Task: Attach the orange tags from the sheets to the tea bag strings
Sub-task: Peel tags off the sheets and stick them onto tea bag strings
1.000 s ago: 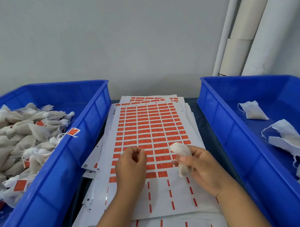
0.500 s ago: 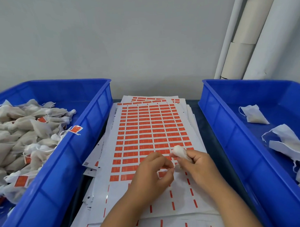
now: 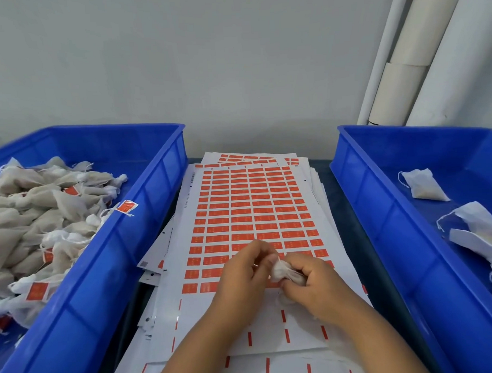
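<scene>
Gripping a small white tea bag (image 3: pixel 284 272) in the curled fingers of the right hand (image 3: pixel 315 288), low over the near rows of the top tag sheet (image 3: pixel 254 211). Left hand (image 3: pixel 243 275) pressed up against it, fingertips curled in and meeting the bag's near end; likely pinching the string or a tag, but neither visible between the fingers, so cannot tell which. String itself not made out.

Orange tags (image 3: pixel 240 228) filling most of the sheet in rows; nearest rows already stripped, only thin orange slivers left. More sheets stacked beneath, fanned to the left.

Left bin (image 3: pixel 145 206) heaped with tagged bags (image 3: pixel 45 221), one tag (image 3: pixel 126 206) draped over its rim. Right bin (image 3: pixel 359 188) holding a few loose untagged bags (image 3: pixel 422 184).

Risks, as judged:
- Sticky tag folding on itself or catching a fingertip before closing round the string, given the tight cramped pinch.
- Tag closing off-centre, or on the bag's mesh instead of the string.
- String slipping free from the pinch, unseen behind the fingers.
- Squeezed bag tearing or spilling if the grip tightens.
- Loose sheets shifting underhand at the next peel.
</scene>
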